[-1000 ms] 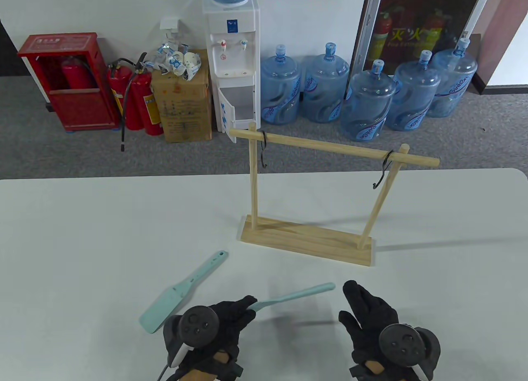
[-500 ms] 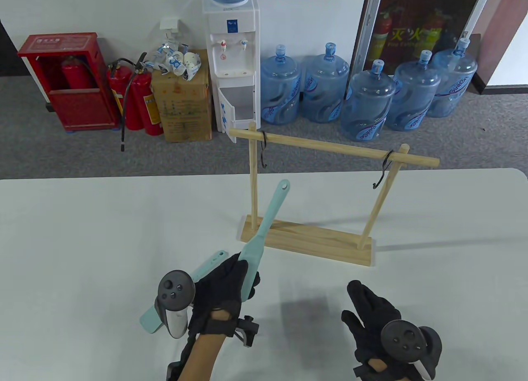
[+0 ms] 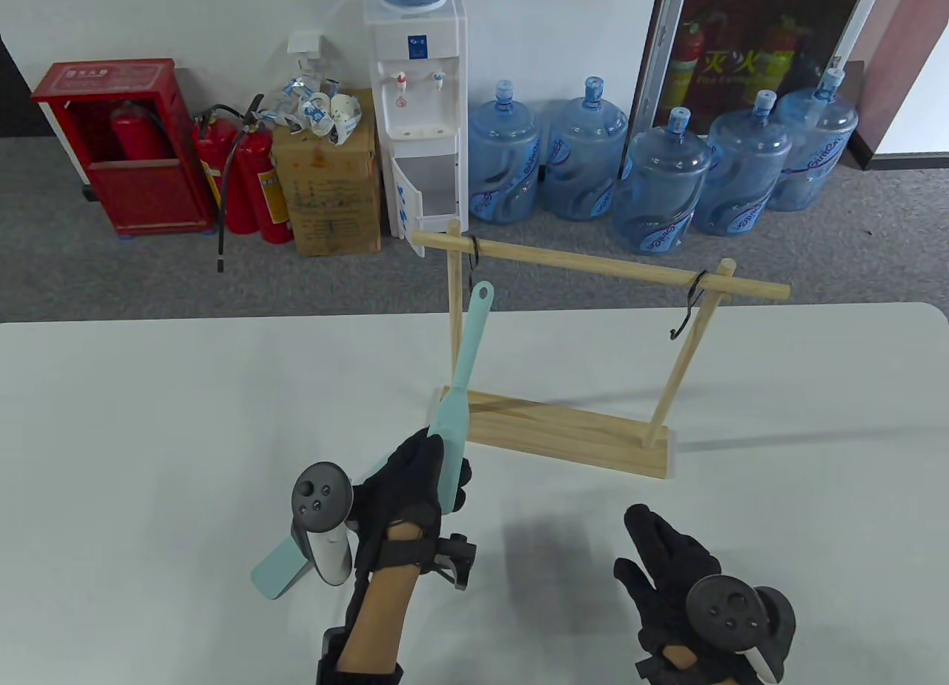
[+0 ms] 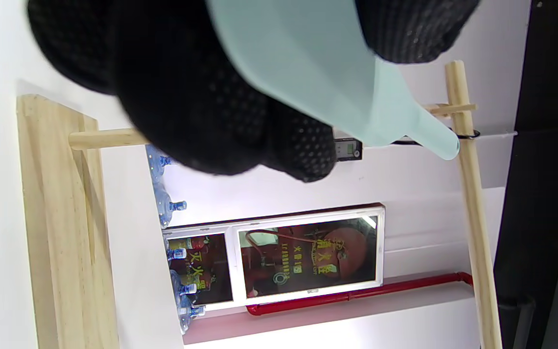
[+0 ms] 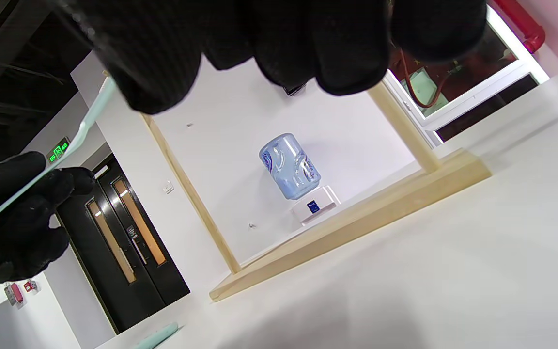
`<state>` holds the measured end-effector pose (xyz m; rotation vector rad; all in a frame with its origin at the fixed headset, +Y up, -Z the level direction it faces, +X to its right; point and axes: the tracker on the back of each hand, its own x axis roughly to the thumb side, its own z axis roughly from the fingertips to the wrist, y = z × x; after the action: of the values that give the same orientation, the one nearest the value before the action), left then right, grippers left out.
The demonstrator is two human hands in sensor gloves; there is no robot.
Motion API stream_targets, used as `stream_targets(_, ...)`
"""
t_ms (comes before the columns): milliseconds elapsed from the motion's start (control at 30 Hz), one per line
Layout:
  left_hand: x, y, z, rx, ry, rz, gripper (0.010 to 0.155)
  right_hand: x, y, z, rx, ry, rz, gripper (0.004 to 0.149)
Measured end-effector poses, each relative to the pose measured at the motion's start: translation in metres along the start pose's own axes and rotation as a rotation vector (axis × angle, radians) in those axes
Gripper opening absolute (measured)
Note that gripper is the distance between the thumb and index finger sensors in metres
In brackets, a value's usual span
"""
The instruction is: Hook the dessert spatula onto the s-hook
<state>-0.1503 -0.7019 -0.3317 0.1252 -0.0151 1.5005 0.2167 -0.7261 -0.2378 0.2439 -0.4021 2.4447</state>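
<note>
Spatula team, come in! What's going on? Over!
Left hand grips spatula by the blade, handle hole up at left s-hook, not on yet. Right hand rests on table, holding nothing. Nothing in the way.

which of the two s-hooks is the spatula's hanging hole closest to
The left s-hook, by the rack's left post; the dessert spatula tip reaches it. The right s-hook hangs far off.

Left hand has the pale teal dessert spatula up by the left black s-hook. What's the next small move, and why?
Probably ease the left hand forward so the hole at the handle tip of the pale teal dessert spatula slips over the left black s-hook. The hole sits level with the hook's lower curl, seemingly not threaded.
</note>
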Motion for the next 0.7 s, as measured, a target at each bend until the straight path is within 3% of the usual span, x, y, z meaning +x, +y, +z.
stream_targets(400, -0.018, 0.002, -0.007, -0.004, 0.077, -0.003, 0.060, -0.001, 0.001, 0.000, 0.009, 0.000, -0.004, 0.066)
stream_targets(700, -0.049, -0.009, -0.023, -0.111, 0.288, 0.093, 0.066, -0.001, 0.002, 0.000, 0.017, 0.002, -0.015, 0.067)
